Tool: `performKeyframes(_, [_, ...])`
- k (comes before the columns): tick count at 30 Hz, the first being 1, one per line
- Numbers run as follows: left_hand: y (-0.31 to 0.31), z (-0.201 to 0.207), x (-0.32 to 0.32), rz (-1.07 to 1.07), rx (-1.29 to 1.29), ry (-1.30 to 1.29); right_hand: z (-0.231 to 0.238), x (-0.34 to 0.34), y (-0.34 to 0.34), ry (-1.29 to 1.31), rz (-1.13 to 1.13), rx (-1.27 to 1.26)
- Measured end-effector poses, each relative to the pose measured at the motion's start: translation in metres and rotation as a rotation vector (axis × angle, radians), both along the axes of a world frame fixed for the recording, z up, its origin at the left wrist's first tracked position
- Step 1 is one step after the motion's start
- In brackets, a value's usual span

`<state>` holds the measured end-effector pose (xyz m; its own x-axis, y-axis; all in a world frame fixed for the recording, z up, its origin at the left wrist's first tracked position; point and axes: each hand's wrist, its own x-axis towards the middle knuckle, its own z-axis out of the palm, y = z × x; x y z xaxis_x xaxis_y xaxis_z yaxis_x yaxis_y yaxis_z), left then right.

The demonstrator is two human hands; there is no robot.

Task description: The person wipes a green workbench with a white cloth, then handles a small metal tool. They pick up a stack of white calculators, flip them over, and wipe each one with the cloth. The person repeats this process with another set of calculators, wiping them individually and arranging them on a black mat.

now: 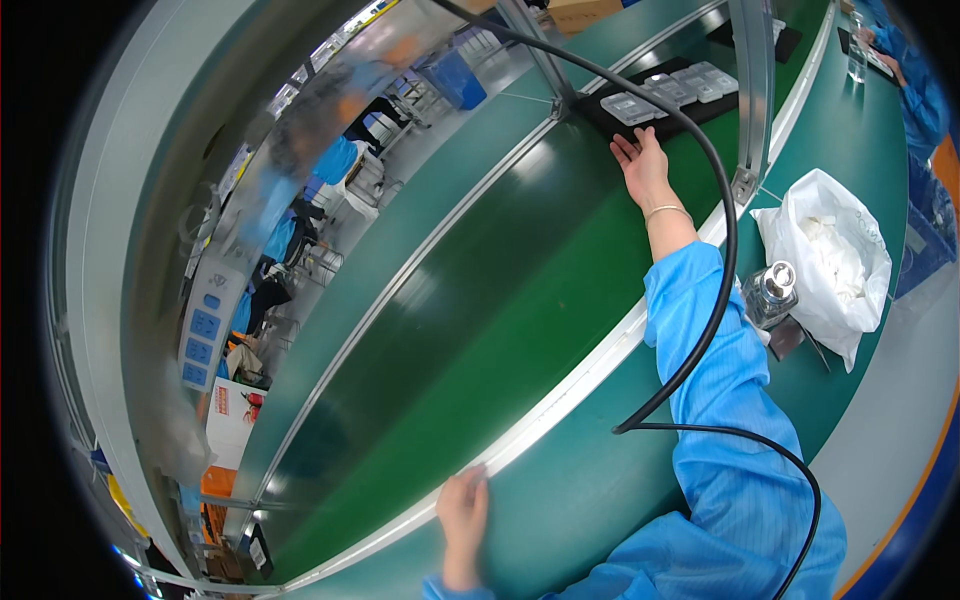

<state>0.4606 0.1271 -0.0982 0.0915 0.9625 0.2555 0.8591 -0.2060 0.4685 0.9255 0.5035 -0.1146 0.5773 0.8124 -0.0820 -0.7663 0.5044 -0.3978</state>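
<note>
My right hand [645, 170] reaches over the green conveyor belt [480, 330]. Its fingers are spread and hold nothing; the fingertips are close to the near edge of a black tray [600, 112]. Whether they touch it I cannot tell. Several clear, shallow plastic pieces [628, 107] lie in a row on that tray. My left hand [462, 515] rests at the white rail [540, 425] along the belt's near side. Its fingers are loosely bent, thumb apart, with no object visible in them. A thin bracelet circles my right wrist.
A black cable [727, 230] hangs across my right arm. On the green worktop stand a metal-capped bottle [770, 290] and a white plastic bag [875, 250] with crumpled white stuff inside. A metal post [752, 100] rises beside the tray. Another person's sleeve [920, 95] shows at the far right.
</note>
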Motion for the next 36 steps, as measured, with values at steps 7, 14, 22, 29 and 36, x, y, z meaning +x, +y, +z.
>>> performKeyframes(7, [0.008, 0.004, 0.0, -0.047, 0.009, -0.022, -0.002, -0.068, -0.026, -0.075, 0.142, 0.022])
performKeyframes(14, [0.007, 0.009, -0.009, -0.043, 0.021, -0.062, -0.013, -0.186, -0.11, -0.105, 0.6, 0.068])
performKeyframes(22, [0.013, -0.011, -0.05, 0.241, 0.239, -0.841, 0.011, -0.278, -0.286, -0.414, 1.138, -0.078])
performKeyframes(29, [0.002, -0.021, -0.117, 0.378, 0.313, -0.908, 0.013, -0.271, -0.408, -0.626, 1.366, -0.127])
performKeyframes(36, [-0.017, -0.037, -0.174, 0.287, 0.229, -0.812, 0.056, -0.322, -0.526, -0.959, 2.073, 0.184])
